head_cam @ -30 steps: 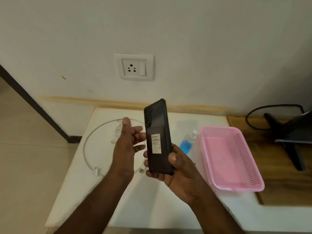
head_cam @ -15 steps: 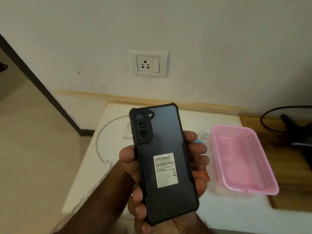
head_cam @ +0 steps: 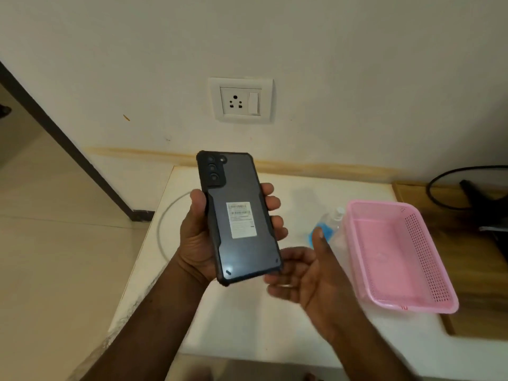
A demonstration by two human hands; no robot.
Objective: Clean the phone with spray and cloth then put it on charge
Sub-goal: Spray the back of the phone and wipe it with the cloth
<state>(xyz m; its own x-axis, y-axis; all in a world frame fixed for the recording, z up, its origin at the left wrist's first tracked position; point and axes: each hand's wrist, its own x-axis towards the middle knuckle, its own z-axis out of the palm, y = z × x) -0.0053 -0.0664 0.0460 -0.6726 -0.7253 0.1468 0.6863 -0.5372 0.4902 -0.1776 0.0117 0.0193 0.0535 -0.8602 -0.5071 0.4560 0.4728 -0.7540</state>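
Observation:
A black phone (head_cam: 239,218) in a dark case faces me with its back, showing a camera cluster and a white barcode sticker. My left hand (head_cam: 198,237) grips it from behind, thumb on its left edge and fingers curled round its right edge. My right hand (head_cam: 305,273) is held palm up just below and right of the phone's bottom corner, fingers relaxed, holding nothing. A spray bottle (head_cam: 328,222) of blue liquid lies on the white table (head_cam: 247,325) behind my right thumb. A white charging cable (head_cam: 162,229) loops on the table behind my left hand. No cloth is visible.
A pink plastic basket (head_cam: 412,292) sits on the table's right side. A wall socket with switch (head_cam: 241,100) is above the table. To the right is a wooden surface (head_cam: 481,320) with a black cord (head_cam: 439,177) and a dark stand.
The phone passed from my right hand to my left. My right hand has come off it and now sits open below and to the right. The view shifted.

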